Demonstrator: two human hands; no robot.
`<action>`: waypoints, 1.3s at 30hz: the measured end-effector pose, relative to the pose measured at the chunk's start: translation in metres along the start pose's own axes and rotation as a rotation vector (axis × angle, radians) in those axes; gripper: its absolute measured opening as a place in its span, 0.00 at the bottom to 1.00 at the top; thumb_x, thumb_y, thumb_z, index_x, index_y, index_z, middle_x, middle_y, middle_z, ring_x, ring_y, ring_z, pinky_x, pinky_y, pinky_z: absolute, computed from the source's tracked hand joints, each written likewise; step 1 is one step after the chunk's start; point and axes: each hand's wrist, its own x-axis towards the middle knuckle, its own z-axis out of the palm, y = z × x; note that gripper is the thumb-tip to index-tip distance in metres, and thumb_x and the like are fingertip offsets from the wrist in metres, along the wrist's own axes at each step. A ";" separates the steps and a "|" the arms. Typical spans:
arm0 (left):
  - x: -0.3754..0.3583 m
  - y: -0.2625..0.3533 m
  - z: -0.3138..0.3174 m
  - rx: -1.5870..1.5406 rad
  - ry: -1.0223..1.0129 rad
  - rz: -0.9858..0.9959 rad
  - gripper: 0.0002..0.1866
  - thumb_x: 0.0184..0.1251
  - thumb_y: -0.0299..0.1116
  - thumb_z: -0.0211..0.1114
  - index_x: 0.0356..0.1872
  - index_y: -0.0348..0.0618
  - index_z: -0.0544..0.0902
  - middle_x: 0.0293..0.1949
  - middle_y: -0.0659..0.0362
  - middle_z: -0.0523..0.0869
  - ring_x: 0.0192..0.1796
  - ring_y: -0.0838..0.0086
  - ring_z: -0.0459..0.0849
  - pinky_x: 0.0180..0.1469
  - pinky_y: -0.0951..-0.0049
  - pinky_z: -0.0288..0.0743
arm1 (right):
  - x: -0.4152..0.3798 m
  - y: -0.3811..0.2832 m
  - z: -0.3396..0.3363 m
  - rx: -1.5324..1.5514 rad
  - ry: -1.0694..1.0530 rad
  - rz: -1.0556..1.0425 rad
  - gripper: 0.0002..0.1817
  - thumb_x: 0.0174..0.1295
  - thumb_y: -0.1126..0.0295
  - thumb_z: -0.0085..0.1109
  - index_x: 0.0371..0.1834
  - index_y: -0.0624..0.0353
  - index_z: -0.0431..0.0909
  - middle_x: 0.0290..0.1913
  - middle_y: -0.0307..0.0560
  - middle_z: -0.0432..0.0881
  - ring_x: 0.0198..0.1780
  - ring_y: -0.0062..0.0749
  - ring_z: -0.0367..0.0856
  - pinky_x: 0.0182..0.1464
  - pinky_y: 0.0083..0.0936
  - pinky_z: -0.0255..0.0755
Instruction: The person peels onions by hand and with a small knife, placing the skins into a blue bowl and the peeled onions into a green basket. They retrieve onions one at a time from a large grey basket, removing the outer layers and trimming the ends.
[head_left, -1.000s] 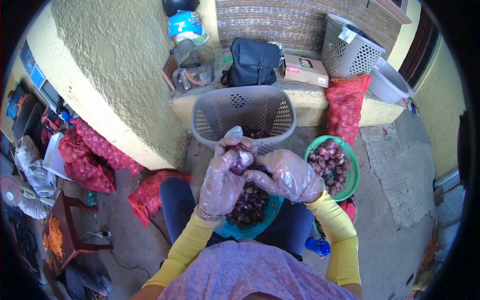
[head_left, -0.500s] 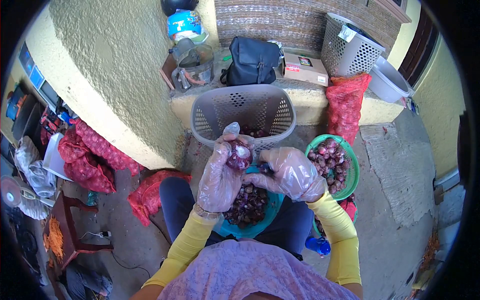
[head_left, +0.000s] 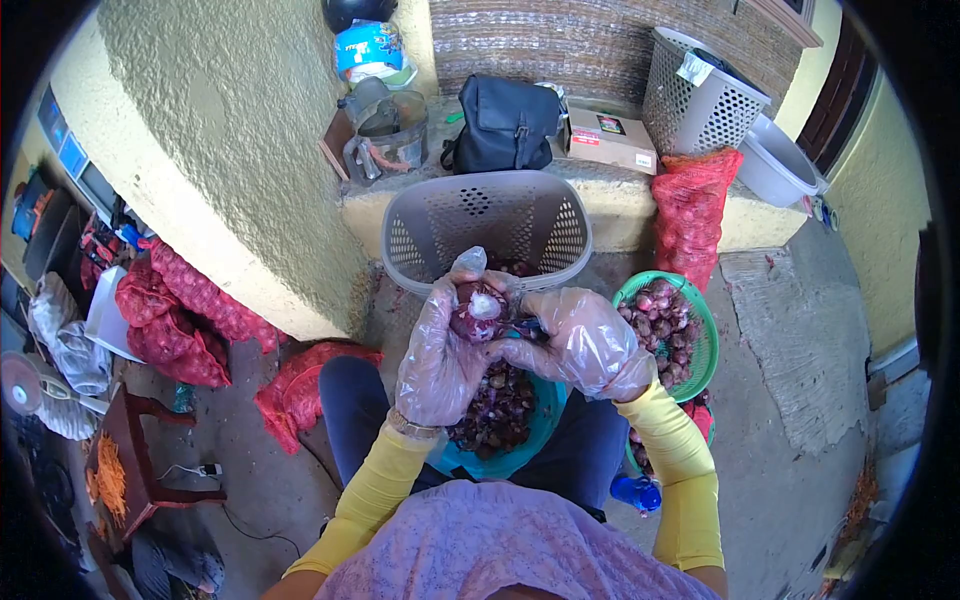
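Note:
My left hand (head_left: 440, 350), in a clear plastic glove, is wrapped round a red onion (head_left: 478, 311) whose pale cut end faces up. Close on its right, my right hand (head_left: 590, 342), gloved too, has its fingers closed round a small dark tool (head_left: 527, 329), mostly hidden, near the onion's side. Below both hands a teal basin (head_left: 545, 420) between the knees holds onion peelings and scraps (head_left: 497, 412). A grey laundry basket (head_left: 485, 185) with some onions at its bottom stands just beyond the hands.
Green basket (head_left: 712, 340) of onions at right, beside a full red mesh sack (head_left: 692, 215). More red sacks (head_left: 175, 310) lie at left. A black backpack (head_left: 508, 120) and cardboard box (head_left: 610, 140) sit on the ledge; a blue bottle (head_left: 637, 492) stands near the right knee.
The onion has turned slightly and shifted a little left in my left hand. My right hand has moved slightly, staying close beside it.

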 end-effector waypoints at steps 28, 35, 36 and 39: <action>0.004 -0.003 -0.004 -0.051 0.074 -0.014 0.19 0.89 0.49 0.49 0.64 0.49 0.75 0.60 0.53 0.80 0.63 0.65 0.80 0.60 0.65 0.82 | 0.004 0.000 -0.002 0.127 -0.016 -0.005 0.28 0.69 0.47 0.67 0.60 0.59 0.82 0.38 0.63 0.88 0.39 0.63 0.87 0.41 0.50 0.81; 0.002 -0.009 -0.014 -0.279 0.008 -0.045 0.24 0.90 0.48 0.45 0.71 0.41 0.73 0.66 0.46 0.79 0.69 0.60 0.79 0.55 0.61 0.86 | 0.003 0.007 0.004 -0.009 0.027 -0.035 0.32 0.65 0.43 0.69 0.59 0.61 0.83 0.38 0.60 0.89 0.40 0.58 0.89 0.42 0.47 0.82; 0.002 -0.009 -0.015 -0.330 0.005 -0.075 0.24 0.90 0.47 0.46 0.70 0.41 0.74 0.66 0.45 0.79 0.69 0.59 0.79 0.55 0.61 0.85 | 0.003 0.005 0.001 -0.060 -0.012 -0.018 0.33 0.64 0.42 0.69 0.57 0.62 0.84 0.37 0.59 0.89 0.39 0.57 0.89 0.41 0.46 0.82; 0.003 -0.010 -0.016 -0.386 0.021 -0.106 0.23 0.90 0.47 0.46 0.69 0.40 0.76 0.66 0.45 0.79 0.68 0.58 0.79 0.55 0.58 0.85 | 0.003 0.006 0.001 -0.078 0.008 -0.030 0.31 0.63 0.41 0.69 0.49 0.62 0.87 0.35 0.57 0.88 0.37 0.56 0.89 0.39 0.46 0.82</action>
